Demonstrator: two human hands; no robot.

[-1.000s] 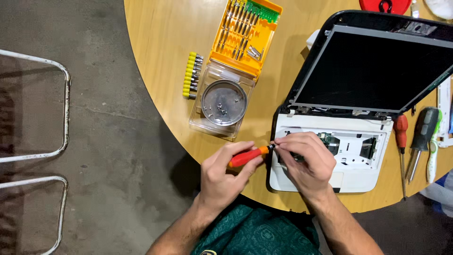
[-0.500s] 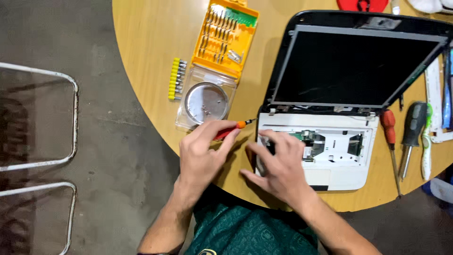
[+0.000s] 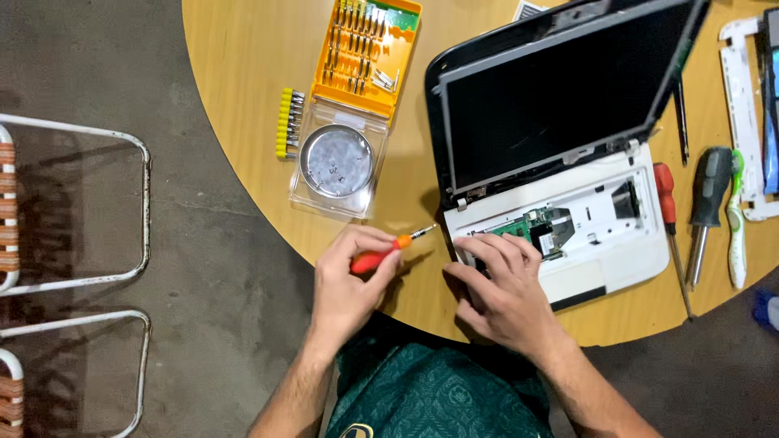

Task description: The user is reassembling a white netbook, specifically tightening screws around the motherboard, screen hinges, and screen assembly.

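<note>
Round wooden worktop (image 3: 243, 105) over grey floor: a small orange-handled screwdriver (image 3: 381, 253) is gripped in the left hand (image 3: 349, 284), while the right hand (image 3: 499, 288), fingers spread, is rested on the opened white laptop base (image 3: 600, 235).

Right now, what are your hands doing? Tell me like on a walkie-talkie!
Left hand gripping the orange screwdriver. Right hand resting on the open laptop, fingers beside its bare circuit board. Screwdriver tip off the laptop, nothing between.

Single head view, looking steeply down, close over round table (image 3: 243, 122) edge.
</note>
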